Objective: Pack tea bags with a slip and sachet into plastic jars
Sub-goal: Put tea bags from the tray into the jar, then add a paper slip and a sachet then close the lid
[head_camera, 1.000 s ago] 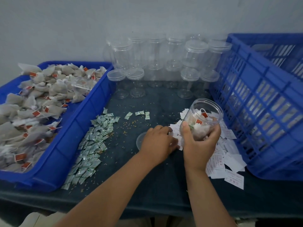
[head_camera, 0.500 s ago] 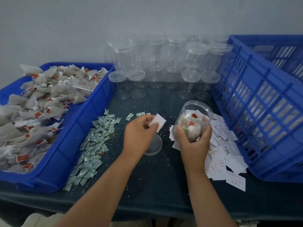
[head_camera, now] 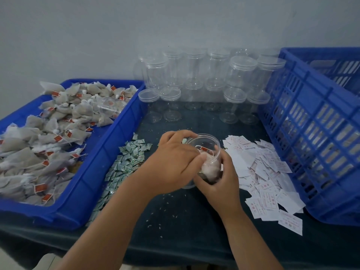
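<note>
We have the right hand [head_camera: 220,184] wrapped round the open jar [head_camera: 209,140], tilted over the dark table [head_camera: 185,221] between the sachets [head_camera: 126,164] and the slips [head_camera: 263,168], tea bags [head_camera: 211,166] inside. Our left hand [head_camera: 173,162] sits at its mouth, fingertips curled in; whether they pinch anything, we can't tell.

a blue plastic bin [head_camera: 109,152] sits at the left on a dark table cover [head_camera: 185,236]. a blue slatted crate [head_camera: 311,143] stands at the right. loose grains [head_camera: 161,208] lie scattered on the cover. a plain pale wall [head_camera: 175,26] stands behind.
</note>
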A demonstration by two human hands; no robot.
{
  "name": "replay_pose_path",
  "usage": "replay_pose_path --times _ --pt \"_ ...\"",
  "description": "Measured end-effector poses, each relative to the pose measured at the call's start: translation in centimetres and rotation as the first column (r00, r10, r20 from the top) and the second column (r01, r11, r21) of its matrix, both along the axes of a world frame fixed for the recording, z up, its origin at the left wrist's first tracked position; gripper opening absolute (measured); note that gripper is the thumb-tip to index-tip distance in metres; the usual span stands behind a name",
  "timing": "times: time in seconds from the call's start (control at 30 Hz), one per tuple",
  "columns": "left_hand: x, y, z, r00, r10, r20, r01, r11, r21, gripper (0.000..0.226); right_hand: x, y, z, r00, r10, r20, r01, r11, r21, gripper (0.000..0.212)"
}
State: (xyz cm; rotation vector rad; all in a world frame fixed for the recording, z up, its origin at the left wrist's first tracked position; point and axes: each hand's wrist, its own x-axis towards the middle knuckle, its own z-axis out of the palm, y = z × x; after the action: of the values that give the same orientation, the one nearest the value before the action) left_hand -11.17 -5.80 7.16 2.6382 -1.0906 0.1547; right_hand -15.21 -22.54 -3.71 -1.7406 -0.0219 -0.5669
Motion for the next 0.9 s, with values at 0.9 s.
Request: replay_pose_path --times 0.9 --pt "1.4 1.2 -6.7 0.594 -0.006 -0.804 -0.785 0.213 -0.582 0.025 0.1 0.1 -0.6 0.99 0.058 0.125 -0.06 0.998 0.016 0.091"
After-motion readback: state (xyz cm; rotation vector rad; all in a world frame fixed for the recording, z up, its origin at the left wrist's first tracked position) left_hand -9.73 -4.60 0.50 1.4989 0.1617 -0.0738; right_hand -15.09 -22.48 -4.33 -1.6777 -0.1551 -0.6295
